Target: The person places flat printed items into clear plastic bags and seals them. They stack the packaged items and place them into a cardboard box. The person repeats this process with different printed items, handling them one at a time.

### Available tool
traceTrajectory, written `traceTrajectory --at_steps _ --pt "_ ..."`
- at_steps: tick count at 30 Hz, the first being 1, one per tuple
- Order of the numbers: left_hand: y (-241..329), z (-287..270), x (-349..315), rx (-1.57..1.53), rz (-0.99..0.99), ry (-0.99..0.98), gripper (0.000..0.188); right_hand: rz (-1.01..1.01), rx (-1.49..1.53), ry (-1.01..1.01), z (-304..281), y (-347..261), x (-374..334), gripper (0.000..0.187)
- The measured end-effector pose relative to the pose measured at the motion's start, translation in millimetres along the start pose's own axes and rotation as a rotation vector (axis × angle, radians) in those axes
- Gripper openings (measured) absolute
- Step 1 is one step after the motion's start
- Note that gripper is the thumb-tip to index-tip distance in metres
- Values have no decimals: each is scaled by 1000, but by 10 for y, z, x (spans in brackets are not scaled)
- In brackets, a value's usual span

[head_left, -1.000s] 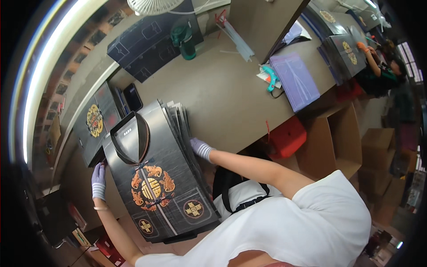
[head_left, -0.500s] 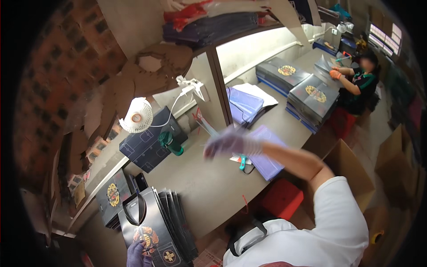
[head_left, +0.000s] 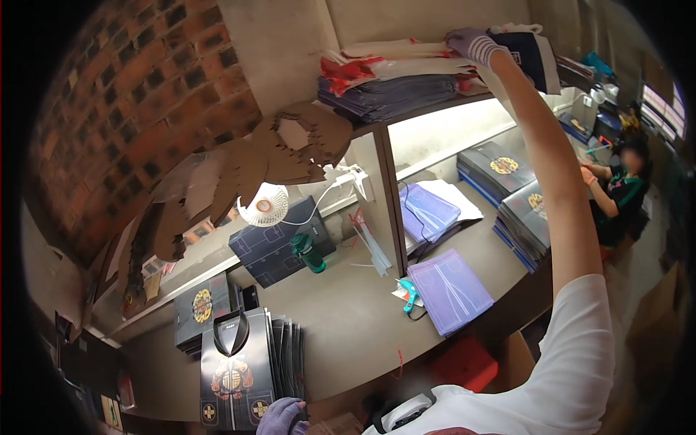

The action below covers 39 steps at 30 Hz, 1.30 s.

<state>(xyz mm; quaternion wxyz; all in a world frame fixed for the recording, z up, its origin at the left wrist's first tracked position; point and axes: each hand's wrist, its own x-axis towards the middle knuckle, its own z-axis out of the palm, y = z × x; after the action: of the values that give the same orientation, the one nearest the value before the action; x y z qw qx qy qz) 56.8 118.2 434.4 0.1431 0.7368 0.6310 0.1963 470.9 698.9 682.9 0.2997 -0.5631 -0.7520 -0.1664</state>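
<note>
reaching up at upper right, my right hand (head_left: 471,45) closes on the shelf stack (head_left: 391,87); nothing lifted clear yet. my left hand (head_left: 279,417), bottom centre, rests on the black bag stack (head_left: 235,370); grip unclear. green bottle (head_left: 308,254) mid-bench.

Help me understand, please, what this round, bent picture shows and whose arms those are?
No machine here: a person wears a wide-angle camera on the head, looking down, so straight edges curve. The arms are the wearer's own, in purple gloves. The right hand reaches up to a shelf and touches stacked flat sheets there. The left hand, at the bottom edge, rests on a stack of flat black bags with gold emblems on the table. Also on the table: a green bottle, a purple folder, a small teal tool and a white fan. Another person works at the far right.
</note>
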Motion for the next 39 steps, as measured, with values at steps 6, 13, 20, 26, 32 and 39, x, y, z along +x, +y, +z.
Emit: traceTrajectory --at_steps 6,13,20,26,32,39 --pt "426 -260 483 -49 144 51 32 -40 -112 57 -118 -292 187 32" --pt "909 -1165 2111 -94 360 604 18 -441 -50 15 -389 -1656 -109 35" --pt "474 -1757 3787 -269 471 749 30 -209 -369 20 -173 -2539 130 41" --pt "563 -2149 3952 -135 95 577 35 -178 -421 -165 -220 -2550 332 39" --pt "609 -2323 4203 -163 266 599 34 -408 70 70 -241 -2192 634 30" --pt "670 -1963 4682 80 371 588 34 -403 298 -341 -420 -2045 534 25"
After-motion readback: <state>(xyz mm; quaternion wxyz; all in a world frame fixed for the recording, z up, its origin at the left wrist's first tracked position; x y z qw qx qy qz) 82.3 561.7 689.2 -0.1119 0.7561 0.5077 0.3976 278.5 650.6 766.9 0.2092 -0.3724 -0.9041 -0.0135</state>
